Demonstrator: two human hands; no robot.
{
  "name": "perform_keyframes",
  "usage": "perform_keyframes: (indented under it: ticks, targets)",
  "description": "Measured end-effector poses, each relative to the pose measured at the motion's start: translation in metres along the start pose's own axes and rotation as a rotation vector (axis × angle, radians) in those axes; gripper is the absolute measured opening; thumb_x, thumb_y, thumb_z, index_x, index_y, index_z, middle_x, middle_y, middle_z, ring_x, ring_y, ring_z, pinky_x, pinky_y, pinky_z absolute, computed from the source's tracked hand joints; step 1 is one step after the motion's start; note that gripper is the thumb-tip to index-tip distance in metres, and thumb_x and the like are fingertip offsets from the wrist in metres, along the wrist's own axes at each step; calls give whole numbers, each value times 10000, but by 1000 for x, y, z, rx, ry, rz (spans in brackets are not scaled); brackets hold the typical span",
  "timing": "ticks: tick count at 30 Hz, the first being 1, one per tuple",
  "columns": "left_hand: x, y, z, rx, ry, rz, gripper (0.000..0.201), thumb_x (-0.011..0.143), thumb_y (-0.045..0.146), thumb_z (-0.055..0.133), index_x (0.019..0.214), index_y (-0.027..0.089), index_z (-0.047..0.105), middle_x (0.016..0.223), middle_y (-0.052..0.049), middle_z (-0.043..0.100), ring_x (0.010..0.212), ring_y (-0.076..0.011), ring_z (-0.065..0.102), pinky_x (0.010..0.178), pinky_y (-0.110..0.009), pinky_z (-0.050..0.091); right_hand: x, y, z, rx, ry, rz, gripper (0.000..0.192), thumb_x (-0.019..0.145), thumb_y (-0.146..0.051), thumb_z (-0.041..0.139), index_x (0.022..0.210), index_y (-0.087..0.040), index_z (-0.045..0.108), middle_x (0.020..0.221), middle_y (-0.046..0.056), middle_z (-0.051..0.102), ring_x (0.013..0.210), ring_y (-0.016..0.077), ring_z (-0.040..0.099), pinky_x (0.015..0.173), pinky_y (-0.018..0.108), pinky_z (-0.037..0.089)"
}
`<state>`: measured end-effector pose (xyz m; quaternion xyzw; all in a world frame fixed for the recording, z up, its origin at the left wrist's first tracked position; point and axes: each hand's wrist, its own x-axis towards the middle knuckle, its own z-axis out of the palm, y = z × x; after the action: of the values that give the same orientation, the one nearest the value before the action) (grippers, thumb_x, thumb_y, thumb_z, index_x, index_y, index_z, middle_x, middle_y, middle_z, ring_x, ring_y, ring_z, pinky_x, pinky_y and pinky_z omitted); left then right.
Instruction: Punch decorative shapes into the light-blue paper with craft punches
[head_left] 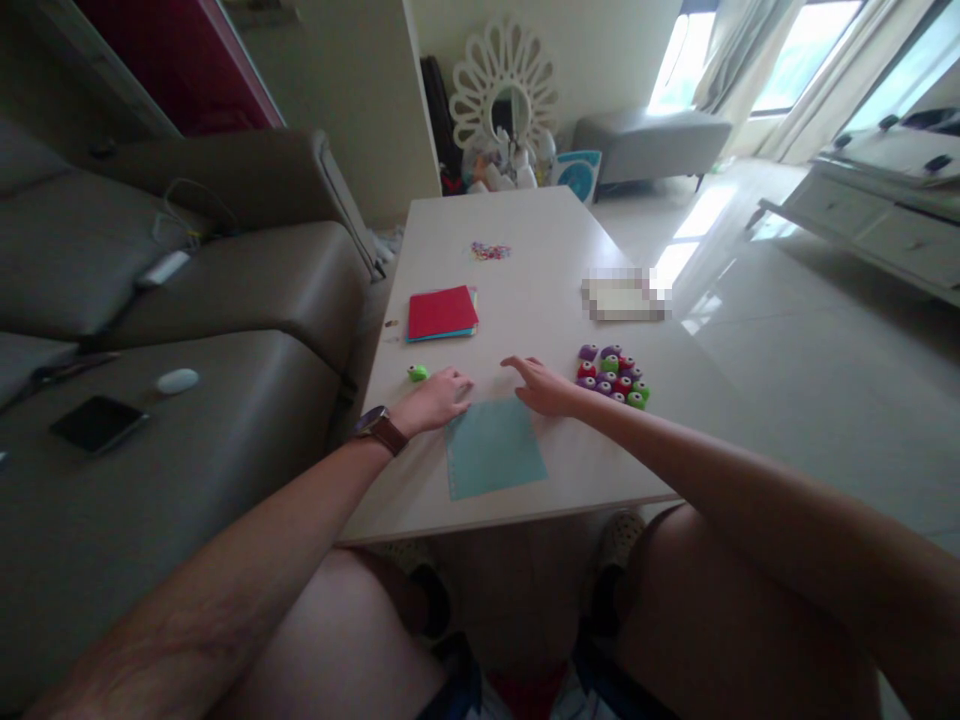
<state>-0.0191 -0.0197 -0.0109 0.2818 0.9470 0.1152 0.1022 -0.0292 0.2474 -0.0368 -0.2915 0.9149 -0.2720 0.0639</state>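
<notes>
A pale teal sheet of paper [496, 452] lies flat near the front edge of the table, with small holes along its left side. My left hand [439, 398] rests at the sheet's far left corner, fingers lying loosely on the table, nothing held. A watch with a brown strap circles that wrist. Over the far right corner is my right hand [544, 386], its index finger stretched out and thumb apart, also holding nothing. Just beyond my left hand sits a small green bead-like piece [418, 373] with a pale round top.
Several purple, red and green pieces [611, 378] cluster right of my right hand. A stack of coloured sheets, red on top [442, 313], lies farther left. Small colourful bits [490, 252] are scattered toward the far end of the table [525, 215]. A blurred rectangular item [624, 298] lies at the right edge.
</notes>
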Motion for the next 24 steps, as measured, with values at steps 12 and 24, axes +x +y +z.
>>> perform_keyframes:
  ticks: [12, 24]
  targets:
    - [-8, 9, -5, 55, 10, -23, 437, 955, 368, 606, 1363, 234, 686, 1428, -133, 658, 1253, -295, 672, 1066, -431, 532, 1, -4, 2, -55, 16, 32, 810, 845, -128, 562, 1630, -189, 369, 1713, 213, 356, 1583, 383, 347, 1254, 644, 330]
    - [-10, 8, -5, 84, -12, -22, 489, 985, 375, 585, 1424, 176, 658, 1485, -167, 625, 1300, -287, 658, 1102, -400, 512, 8, 0, -4, 252, 318, 76, 551, 755, -67, 474, 1273, -189, 618, 1252, 134, 714, 1158, 250, 658, 1057, 453, 533]
